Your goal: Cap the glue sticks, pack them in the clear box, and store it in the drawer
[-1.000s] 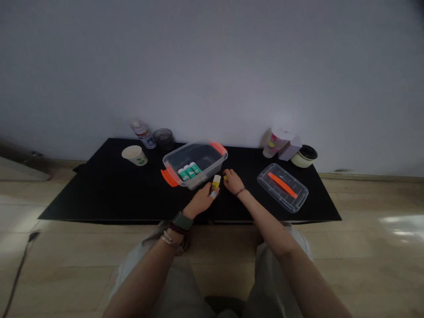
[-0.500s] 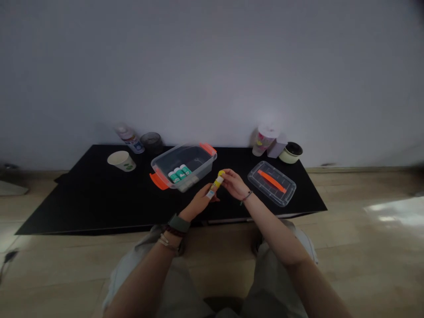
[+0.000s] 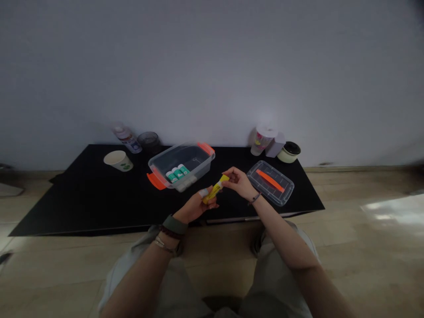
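Over tabletop [image 3: 99,207], yellow plastic glue stick [image 3: 215,189] gripped by left hand [image 3: 195,207] and right hand [image 3: 236,183]

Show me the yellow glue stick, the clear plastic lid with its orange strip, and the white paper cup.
Yellow glue stick [image 3: 216,189]: head view, on its barrel.
Clear plastic lid with orange strip [image 3: 269,191]: head view, on its clear panel.
White paper cup [image 3: 123,163]: head view, on its outer wall.
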Demonstrator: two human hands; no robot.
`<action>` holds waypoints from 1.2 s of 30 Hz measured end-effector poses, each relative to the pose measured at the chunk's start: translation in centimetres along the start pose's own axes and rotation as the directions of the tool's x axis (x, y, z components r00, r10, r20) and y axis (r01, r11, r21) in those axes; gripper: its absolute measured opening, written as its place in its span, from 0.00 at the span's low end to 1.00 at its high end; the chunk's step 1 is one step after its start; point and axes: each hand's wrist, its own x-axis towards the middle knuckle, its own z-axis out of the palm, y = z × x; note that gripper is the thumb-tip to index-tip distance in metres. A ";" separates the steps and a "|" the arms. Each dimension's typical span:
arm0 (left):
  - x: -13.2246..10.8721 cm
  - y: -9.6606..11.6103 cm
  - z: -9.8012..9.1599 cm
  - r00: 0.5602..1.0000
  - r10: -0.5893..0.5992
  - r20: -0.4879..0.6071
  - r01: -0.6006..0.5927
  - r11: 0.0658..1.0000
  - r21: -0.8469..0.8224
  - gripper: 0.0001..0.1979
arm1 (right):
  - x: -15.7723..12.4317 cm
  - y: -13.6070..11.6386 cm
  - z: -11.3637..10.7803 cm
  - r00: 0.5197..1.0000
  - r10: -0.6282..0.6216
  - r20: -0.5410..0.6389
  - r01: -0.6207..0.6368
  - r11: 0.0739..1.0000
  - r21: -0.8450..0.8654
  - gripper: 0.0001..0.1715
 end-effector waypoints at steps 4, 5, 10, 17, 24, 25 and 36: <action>-0.4 0.3 0.0 0.995 -0.080 0.066 0.087 0.989 -0.118 0.19 | -0.3 -0.8 0.9 0.997 -0.082 -0.009 0.081 0.993 -0.084 0.24; -0.5 0.4 0.0 0.994 -0.083 0.070 0.091 0.989 -0.119 0.19 | -0.4 -1.1 1.2 0.994 -0.106 -0.016 0.103 0.985 -0.139 0.24; -0.7 0.2 0.2 0.995 -0.071 0.076 0.074 0.997 -0.033 0.24 | -1.2 -1.9 2.0 0.980 -0.200 -0.006 0.179 0.891 -0.417 0.22; -1.0 0.3 0.9 0.990 0.121 0.075 -0.132 0.978 0.164 0.22 | -1.3 -2.3 2.3 0.968 -0.251 0.002 0.214 0.821 -0.529 0.17; -1.0 0.5 0.5 0.948 0.303 0.099 -0.312 0.816 0.486 0.24 | -1.4 -2.5 2.8 0.978 -0.210 0.005 0.154 0.698 -0.699 0.15; -0.9 0.4 0.3 0.940 0.325 0.099 -0.327 0.784 0.528 0.24 | -1.5 -2.3 2.9 0.979 -0.202 -0.002 0.141 0.689 -0.711 0.14; -0.4 -0.9 0.6 0.823 0.567 -0.039 -0.265 0.443 0.857 0.14 | -0.5 0.4 2.9 0.990 -0.116 -0.075 0.018 0.650 -0.760 0.12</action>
